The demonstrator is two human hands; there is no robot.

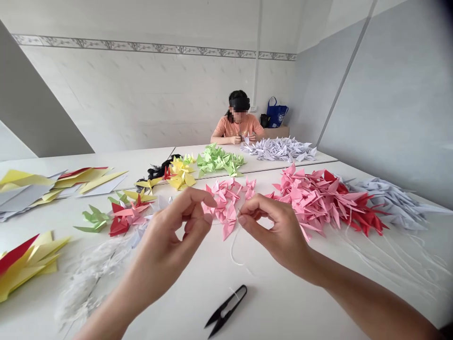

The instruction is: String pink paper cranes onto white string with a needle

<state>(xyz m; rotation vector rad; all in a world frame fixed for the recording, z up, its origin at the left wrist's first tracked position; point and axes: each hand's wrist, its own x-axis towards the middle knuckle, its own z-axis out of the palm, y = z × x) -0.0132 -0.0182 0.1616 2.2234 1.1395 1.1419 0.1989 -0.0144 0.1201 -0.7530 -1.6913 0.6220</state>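
My right hand (278, 231) pinches a white thread (232, 250) between thumb and forefinger. Below the fingertips the thread hangs in a loose curve over the table. A short distance to the left, my left hand (173, 236) is curled with thumb and forefinger close together; what they hold, if anything, is too small to make out. Behind both hands lie several pink folded-paper cranes (226, 203). Black thread snips (226, 311) rest on the white table below the hands, a bit of white thread across them.
Pink paper cranes (311, 198) are heaped at right, beside red and pale ones (389, 198). Green cranes (219, 158) and yellow ones (181, 172) lie farther back. White threads (92, 269) spread at left, near folded paper (31, 264). Another person (239, 123) sits across the table.
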